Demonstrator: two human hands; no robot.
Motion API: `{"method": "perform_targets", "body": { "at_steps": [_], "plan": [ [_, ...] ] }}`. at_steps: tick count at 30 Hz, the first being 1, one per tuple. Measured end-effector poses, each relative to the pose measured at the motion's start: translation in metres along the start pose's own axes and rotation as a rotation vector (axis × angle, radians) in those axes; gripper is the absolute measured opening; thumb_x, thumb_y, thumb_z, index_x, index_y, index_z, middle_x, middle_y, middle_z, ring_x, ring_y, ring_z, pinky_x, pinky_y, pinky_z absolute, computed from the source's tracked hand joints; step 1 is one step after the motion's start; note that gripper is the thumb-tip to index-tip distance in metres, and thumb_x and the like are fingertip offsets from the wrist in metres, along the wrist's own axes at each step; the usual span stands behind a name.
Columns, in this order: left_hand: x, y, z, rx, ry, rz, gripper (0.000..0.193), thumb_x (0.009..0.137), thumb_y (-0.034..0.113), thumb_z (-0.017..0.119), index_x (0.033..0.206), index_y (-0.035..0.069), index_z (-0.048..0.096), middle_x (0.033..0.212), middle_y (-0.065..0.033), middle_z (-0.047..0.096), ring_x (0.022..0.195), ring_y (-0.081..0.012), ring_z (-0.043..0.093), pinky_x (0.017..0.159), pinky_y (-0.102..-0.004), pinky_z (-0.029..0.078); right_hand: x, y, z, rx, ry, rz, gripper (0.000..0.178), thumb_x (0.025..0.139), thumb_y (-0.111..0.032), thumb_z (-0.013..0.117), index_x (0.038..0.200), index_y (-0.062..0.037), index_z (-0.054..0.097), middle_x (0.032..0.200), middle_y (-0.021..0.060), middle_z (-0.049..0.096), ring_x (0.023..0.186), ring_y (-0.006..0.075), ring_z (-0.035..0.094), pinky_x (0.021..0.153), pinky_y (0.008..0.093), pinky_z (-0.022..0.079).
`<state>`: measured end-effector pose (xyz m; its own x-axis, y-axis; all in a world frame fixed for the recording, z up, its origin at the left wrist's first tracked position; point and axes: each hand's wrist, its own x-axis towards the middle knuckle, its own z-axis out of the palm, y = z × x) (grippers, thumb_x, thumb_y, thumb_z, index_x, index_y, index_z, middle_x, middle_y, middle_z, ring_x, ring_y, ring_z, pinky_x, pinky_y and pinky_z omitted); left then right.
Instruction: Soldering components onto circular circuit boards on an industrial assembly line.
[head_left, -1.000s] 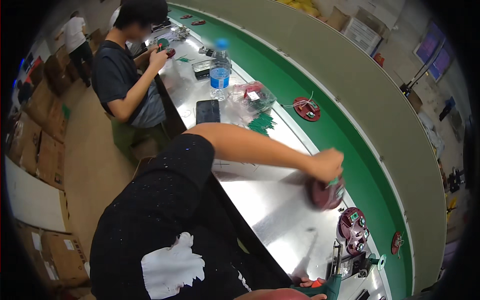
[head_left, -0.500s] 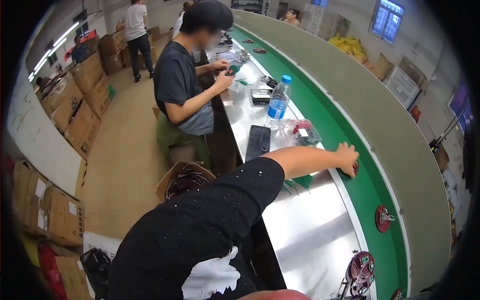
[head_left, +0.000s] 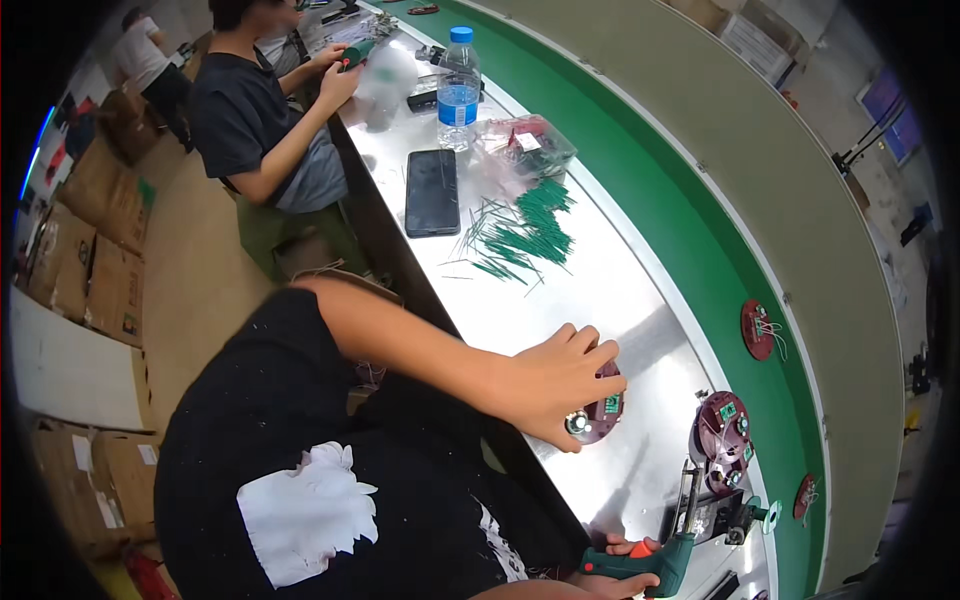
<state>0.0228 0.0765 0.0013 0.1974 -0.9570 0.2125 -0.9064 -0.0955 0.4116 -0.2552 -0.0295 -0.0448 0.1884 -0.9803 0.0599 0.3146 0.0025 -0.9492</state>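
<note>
My left hand [head_left: 550,385] is closed over a dark red round circuit board [head_left: 606,405] above the bright metal table, fingers along its far edge and thumb at the near side. The board bears a small green module and a round metal part. At the lower edge my right hand [head_left: 625,570] grips a green pistol-shaped soldering gun [head_left: 668,565] with an orange trigger. Its metal prongs point up beside more dark red round boards [head_left: 724,435], which rest at the table's right edge. A black clamp-like fixture [head_left: 735,518] sits close by.
Thin green wires [head_left: 525,235] lie spread on the table [head_left: 480,290], near a black phone [head_left: 432,193], a water bottle [head_left: 458,95] and a plastic bag [head_left: 535,145]. Along the right runs a green conveyor belt [head_left: 690,240] carrying round boards [head_left: 760,330]. A co-worker [head_left: 250,110] sits at far left.
My left hand has come back from the conveyor to the near table, bringing a round board. My right hand and the soldering gun have come into view. The view has shifted.
</note>
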Motion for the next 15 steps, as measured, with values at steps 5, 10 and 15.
{"method": "perform_targets", "body": {
  "at_steps": [5, 10, 15],
  "plan": [
    [0.006, -0.003, 0.030, -0.161, 0.285, -0.163, 0.064, 0.082, 0.050, 0.077, 0.120, 0.000, 0.066, 0.125, -0.0281, 0.050, 0.114, -0.0423, 0.051, 0.095, -0.0487, 0.044, 0.004, 0.017, -0.031, -0.080, 0.007, -0.096, 0.079, 0.096, -0.071, 0.048, 0.116, 0.0053, 0.052, 0.090, 0.0101, 0.053, 0.066, 0.0210, 0.053, 0.064, 0.0365, 0.052],
    [-0.021, -0.077, -0.019, -0.082, 0.419, -0.309, 0.032, 0.086, 0.025, 0.076, 0.111, 0.006, 0.069, 0.122, -0.0162, 0.057, 0.111, -0.0347, 0.056, 0.096, -0.0449, 0.045, 0.010, 0.020, -0.037, -0.047, -0.048, -0.117, 0.072, 0.105, -0.065, 0.034, 0.119, 0.0029, 0.054, 0.088, 0.0088, 0.056, 0.064, 0.0173, 0.055, 0.068, 0.0352, 0.055],
    [-0.031, -0.115, -0.047, 0.098, 0.267, -0.333, 0.018, 0.084, 0.012, 0.075, 0.099, 0.007, 0.069, 0.120, -0.0107, 0.060, 0.112, -0.0309, 0.056, 0.099, -0.0423, 0.043, 0.008, 0.016, -0.024, -0.067, 0.002, -0.132, 0.073, 0.104, -0.067, 0.034, 0.114, 0.0020, 0.057, 0.074, 0.0056, 0.056, 0.061, 0.0135, 0.052, 0.068, 0.0316, 0.054]
  ]
}}
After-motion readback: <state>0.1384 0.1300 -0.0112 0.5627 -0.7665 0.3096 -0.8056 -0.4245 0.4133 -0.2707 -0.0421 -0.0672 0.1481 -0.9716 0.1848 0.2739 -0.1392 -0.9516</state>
